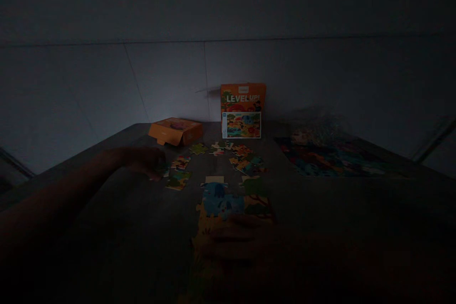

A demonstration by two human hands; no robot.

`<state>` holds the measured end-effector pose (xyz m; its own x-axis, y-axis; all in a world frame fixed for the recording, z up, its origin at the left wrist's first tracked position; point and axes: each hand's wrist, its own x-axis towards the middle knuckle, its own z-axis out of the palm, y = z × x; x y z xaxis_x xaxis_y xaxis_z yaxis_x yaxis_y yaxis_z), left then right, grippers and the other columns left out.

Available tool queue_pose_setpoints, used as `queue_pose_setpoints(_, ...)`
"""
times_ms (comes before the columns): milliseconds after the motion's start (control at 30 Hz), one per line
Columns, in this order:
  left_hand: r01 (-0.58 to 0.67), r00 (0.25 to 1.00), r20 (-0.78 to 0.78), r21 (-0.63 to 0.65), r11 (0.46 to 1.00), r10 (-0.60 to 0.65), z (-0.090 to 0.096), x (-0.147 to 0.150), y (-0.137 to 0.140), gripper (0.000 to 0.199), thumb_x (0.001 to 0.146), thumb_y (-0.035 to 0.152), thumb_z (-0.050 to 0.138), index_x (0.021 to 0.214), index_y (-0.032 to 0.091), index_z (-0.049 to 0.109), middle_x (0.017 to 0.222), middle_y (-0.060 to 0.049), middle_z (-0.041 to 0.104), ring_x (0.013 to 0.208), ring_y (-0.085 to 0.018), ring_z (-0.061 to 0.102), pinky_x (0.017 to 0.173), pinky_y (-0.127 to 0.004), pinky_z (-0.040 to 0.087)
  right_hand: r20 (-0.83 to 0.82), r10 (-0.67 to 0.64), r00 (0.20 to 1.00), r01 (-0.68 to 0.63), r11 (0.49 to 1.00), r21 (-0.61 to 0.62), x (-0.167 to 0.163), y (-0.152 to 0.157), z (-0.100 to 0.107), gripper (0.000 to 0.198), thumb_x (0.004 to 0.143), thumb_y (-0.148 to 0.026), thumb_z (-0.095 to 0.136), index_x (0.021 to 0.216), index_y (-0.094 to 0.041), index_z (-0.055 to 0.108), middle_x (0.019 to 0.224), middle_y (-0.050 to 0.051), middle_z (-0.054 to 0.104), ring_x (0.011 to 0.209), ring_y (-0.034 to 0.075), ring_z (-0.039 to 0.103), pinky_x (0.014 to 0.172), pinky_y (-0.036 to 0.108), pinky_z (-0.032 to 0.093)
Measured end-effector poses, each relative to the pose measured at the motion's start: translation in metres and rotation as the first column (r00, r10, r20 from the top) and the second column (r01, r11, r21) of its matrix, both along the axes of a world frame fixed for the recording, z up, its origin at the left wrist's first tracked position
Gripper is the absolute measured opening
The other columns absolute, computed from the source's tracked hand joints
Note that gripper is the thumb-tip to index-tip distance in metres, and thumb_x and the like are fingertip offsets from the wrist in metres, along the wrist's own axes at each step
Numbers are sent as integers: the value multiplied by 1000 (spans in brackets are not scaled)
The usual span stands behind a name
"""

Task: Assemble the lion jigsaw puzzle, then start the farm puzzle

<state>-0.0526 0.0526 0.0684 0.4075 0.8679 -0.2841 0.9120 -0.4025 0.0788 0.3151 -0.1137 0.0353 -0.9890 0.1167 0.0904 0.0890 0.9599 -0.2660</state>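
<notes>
- The bench [306,209] is a dark, greyish surface that fills the lower half of the frame; its far edge lies just above the middle, and its near part sinks almost into black.
- Behind it stands a pale grey wall [171,76], crossed by a long level seam in the upper part of the frame, with thinner lines running down from it at upper left and centre; the light is very dim.
- Just right of centre, an orange "LEVEL UP!" box [245,92] stands upright, a white-edged picture card [241,125] in front of it.
- Left of centre, an orange carton [176,130] lies on the bench with a flap towards the viewer.
- At right lies a many-coloured sheet [335,159], a blurred, glossy, see-through heap [317,128] at its far edge.
- The partly joined puzzle [224,202] is at lower centre: blue elephants on yellow ground, dark green foliage at its right, a stepped, knobbed border; its near part is too dark to read.
- Loose pieces [179,180] form a rough arc beyond it, green, orange and cream.
- The right hand [237,240] lies over the puzzle, fingers extended, grasping nothing visible.
- The left hand [147,161], left of centre, has its fingertips at a teal piece [163,170]; whether it grips this I cannot tell.
</notes>
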Motion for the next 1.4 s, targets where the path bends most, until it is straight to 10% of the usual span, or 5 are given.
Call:
queue_pose_setpoints(267,-50,980,188,-80,996,64,8,7,1,41,69,49,74,77,14,55,69,-1,55,59,-15,52,50,-22,37,-171,-77,982,12,935,-354,0,9,-10,46,88,-48,61,128,-25,63,140,8,58,136,24,46,115,40,31)
queue_pose_setpoints(500,16,460,878,-160,987,134,-13,109,-58,41,78,52,70,87,18,49,62,3,56,45,-13,57,43,-23,46,-230,-818,528,429,490,-759,4,38,-33,35,85,-45,64,106,-17,69,92,6,72,80,18,67,68,27,52)
queue_pose_setpoints(700,241,399,917,-132,962,26,-61,155,-101,29,88,43,63,95,14,63,81,-3,68,70,-14,65,62,-23,53,-229,-812,537,515,530,-673,8,53,-33,24,85,-37,62,87,-16,71,79,3,70,72,16,63,64,26,46)
queue_pose_setpoints(1033,303,309,947,-181,936,84,-63,144,-89,23,83,32,72,83,15,57,65,1,68,56,-10,60,57,-20,47,-248,-822,513,502,521,-690,7,47,-29,35,81,-32,61,110,-14,68,98,9,73,84,20,67,71,30,53)
queue_pose_setpoints(1400,158,313,936,116,981,-161,-60,144,-94,13,90,26,61,94,18,53,88,-4,67,79,-14,65,70,-26,52,-429,-869,246,509,492,-706,8,52,-23,28,85,-40,60,92,-17,75,84,4,71,77,18,65,68,29,52)
